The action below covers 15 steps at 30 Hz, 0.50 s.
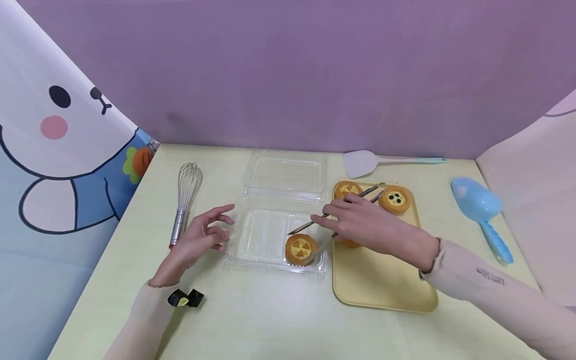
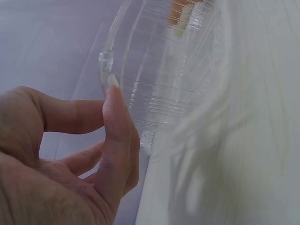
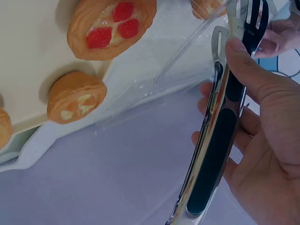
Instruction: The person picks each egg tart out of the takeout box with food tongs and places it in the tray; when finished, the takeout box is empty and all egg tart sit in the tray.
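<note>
My right hand grips metal serving tongs with dark handle inlays. Their two spread tips reach either side of an egg tart with wedge-shaped orange topping. That tart sits at the front right of a clear hinged plastic container, whose lid lies folded back. My left hand is at the container's left side, fingers loosely bent beside the rim. In the left wrist view a fingertip overlaps the clear rim; whether it touches, I cannot tell.
A yellow tray on the right bears several tarts, including a black-dotted one and a red-topped one. A whisk lies left. Behind the tray is a spatula; a blue scoop lies far right.
</note>
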Motion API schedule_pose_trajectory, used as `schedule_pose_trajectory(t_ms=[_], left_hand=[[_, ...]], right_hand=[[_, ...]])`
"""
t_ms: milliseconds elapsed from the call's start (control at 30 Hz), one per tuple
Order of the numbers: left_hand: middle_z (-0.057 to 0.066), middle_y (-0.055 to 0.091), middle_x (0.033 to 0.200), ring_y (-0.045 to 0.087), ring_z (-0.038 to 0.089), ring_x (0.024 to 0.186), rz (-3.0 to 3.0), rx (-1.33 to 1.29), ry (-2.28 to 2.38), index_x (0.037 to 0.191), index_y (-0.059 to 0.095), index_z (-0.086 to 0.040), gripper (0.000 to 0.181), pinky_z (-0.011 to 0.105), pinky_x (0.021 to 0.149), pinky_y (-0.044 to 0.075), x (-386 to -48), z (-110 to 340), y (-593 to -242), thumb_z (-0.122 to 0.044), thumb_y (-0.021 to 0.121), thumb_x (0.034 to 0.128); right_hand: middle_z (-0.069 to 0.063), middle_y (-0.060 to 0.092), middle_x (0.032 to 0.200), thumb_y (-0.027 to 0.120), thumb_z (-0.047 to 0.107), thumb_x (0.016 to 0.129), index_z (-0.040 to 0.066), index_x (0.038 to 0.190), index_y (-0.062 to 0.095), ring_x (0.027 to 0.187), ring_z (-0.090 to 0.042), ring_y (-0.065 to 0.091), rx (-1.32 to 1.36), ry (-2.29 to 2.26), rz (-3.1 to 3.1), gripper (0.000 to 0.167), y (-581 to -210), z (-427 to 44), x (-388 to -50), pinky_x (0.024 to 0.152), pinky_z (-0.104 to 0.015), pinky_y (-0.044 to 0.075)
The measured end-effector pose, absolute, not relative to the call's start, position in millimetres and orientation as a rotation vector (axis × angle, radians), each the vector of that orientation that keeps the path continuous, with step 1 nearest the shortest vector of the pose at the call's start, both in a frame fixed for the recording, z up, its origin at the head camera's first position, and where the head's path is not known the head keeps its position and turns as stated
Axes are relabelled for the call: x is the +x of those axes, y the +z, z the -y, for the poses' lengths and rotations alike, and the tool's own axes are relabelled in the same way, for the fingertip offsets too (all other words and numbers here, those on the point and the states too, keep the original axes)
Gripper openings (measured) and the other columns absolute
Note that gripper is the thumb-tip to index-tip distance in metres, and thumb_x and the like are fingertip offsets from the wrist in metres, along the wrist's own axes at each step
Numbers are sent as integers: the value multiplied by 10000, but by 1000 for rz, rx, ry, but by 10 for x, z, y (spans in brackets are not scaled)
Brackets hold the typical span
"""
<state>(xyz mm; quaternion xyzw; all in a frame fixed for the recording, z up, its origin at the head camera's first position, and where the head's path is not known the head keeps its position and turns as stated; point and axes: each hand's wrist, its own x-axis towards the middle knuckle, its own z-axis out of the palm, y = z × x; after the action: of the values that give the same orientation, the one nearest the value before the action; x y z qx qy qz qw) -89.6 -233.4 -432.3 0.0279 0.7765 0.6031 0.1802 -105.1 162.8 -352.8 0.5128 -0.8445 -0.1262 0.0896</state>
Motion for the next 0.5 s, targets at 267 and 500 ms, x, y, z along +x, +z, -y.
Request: schedule_pose_trajectory(t_ms=[267, 500], left_hand=[[286, 495, 1356, 626, 152, 784, -2205, 61, 1692, 1612, 365, -77, 749, 266, 632, 620, -904, 2337, -4343, 105, 584, 920], [286, 495, 1353, 644, 151, 806, -2192, 76, 1706, 1618, 348, -64, 764, 277, 634, 622, -889, 2343, -4329, 112, 587, 915]], right_hand=[[10, 699, 1210, 833, 257, 866, 231, 1432, 616, 1106, -207, 653, 1497, -410, 2487, 607, -3623, -1540, -1144, 852, -382, 557], [-35, 696, 1272, 855, 325, 840, 186, 1466, 587, 1153, -260, 649, 1435, -347, 2553, 695, -3632, -1531, -1173, 929, -443, 574]])
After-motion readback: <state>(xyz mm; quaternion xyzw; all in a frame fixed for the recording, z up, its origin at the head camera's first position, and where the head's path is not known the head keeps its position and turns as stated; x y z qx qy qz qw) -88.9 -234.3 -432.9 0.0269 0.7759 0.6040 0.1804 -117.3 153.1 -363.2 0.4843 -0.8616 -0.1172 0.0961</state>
